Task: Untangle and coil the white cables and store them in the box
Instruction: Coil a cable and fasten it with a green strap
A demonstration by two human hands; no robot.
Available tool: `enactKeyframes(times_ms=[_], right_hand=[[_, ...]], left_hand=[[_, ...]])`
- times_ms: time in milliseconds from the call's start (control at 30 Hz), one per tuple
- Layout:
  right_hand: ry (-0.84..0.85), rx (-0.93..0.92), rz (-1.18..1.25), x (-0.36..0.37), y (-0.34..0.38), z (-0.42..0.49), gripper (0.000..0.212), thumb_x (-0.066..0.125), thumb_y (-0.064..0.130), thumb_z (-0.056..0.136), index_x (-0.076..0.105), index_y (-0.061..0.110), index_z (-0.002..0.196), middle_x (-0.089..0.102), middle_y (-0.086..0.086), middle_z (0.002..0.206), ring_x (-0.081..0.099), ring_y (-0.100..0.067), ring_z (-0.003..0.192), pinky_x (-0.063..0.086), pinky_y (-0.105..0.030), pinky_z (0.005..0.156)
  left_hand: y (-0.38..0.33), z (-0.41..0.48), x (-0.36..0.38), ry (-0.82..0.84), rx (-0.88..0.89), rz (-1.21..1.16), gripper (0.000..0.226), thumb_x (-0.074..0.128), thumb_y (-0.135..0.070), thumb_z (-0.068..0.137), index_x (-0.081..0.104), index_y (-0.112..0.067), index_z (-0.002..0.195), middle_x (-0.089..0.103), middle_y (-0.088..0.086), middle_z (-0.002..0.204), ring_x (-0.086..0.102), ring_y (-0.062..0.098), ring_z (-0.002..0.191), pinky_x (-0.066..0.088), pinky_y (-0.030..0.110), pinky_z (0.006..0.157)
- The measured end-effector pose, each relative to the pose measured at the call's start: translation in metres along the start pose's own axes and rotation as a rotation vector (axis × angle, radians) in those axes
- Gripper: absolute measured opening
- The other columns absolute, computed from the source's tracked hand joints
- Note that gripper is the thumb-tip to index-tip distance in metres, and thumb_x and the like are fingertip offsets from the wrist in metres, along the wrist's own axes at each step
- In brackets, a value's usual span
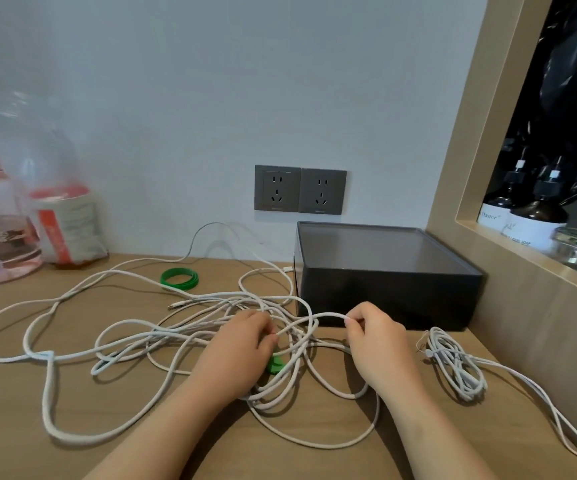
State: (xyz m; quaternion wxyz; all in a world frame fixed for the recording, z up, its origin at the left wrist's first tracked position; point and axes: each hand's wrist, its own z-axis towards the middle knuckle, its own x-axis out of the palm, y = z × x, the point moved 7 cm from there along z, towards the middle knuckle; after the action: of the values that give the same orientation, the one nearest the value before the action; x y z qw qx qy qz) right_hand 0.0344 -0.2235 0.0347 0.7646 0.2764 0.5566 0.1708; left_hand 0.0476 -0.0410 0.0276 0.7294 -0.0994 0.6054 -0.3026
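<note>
My right hand pinches a white strand; my left hand grips the white cables where they cross. I see the span between them running left to right. The tangle sprawls mostly leftward on the desk, and the box sits just behind the right hand.

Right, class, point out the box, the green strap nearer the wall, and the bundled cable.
box (384,296): head view, on its front wall.
green strap (194,279): head view, on the loop's right end.
bundled cable (457,369): head view, on the middle of the bundle.
</note>
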Motion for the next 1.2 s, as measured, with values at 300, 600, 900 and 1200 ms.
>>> enactKeyframes(times_ms=[300, 600, 900, 1200], right_hand=[[0.174, -0.269, 0.072, 0.025, 0.041, -0.017, 0.033, 0.050, 0.039, 0.091, 0.048, 0.041, 0.124, 0.048, 0.014, 0.114, 0.046, -0.009, 0.111, 0.045, -0.033, 0.096], [0.233, -0.239, -0.084, 0.038, 0.039, -0.016, 0.029, 0.050, 0.027, 0.094, 0.054, 0.036, 0.122, 0.054, 0.012, 0.120, 0.043, -0.009, 0.115, 0.039, -0.030, 0.097], [0.202, -0.221, -0.093, 0.035, 0.043, -0.017, 0.028, 0.047, 0.027, 0.096, 0.055, 0.032, 0.122, 0.054, 0.010, 0.118, 0.044, -0.008, 0.112, 0.041, -0.028, 0.098], [0.176, -0.241, -0.094, 0.032, 0.046, -0.018, 0.026, 0.047, 0.030, 0.096, 0.056, 0.031, 0.120, 0.055, 0.011, 0.115, 0.045, -0.006, 0.110, 0.041, -0.026, 0.097]], left_hand=[[-0.007, -0.003, -0.015, -0.142, 0.006, 0.006, 0.021, 0.043, -0.026, 0.098, 0.043, -0.030, 0.119, 0.066, -0.009, 0.100, 0.062, 0.007, 0.088, 0.052, 0.027, 0.077], [0.060, 0.007, -0.032, -0.164, -0.331, 0.182, 0.026, 0.042, -0.019, 0.096, 0.060, -0.023, 0.114, 0.064, 0.002, 0.111, 0.058, 0.020, 0.101, 0.049, 0.035, 0.087], [0.118, 0.042, -0.051, -0.091, -0.539, 0.289, 0.030, 0.046, -0.005, 0.090, 0.059, -0.007, 0.117, 0.063, 0.013, 0.111, 0.058, 0.028, 0.099, 0.049, 0.036, 0.086], [0.106, 0.047, -0.059, -0.185, -0.377, 0.527, 0.016, 0.047, -0.021, 0.095, 0.059, -0.016, 0.104, 0.061, 0.008, 0.102, 0.054, 0.026, 0.097, 0.049, 0.036, 0.080]])
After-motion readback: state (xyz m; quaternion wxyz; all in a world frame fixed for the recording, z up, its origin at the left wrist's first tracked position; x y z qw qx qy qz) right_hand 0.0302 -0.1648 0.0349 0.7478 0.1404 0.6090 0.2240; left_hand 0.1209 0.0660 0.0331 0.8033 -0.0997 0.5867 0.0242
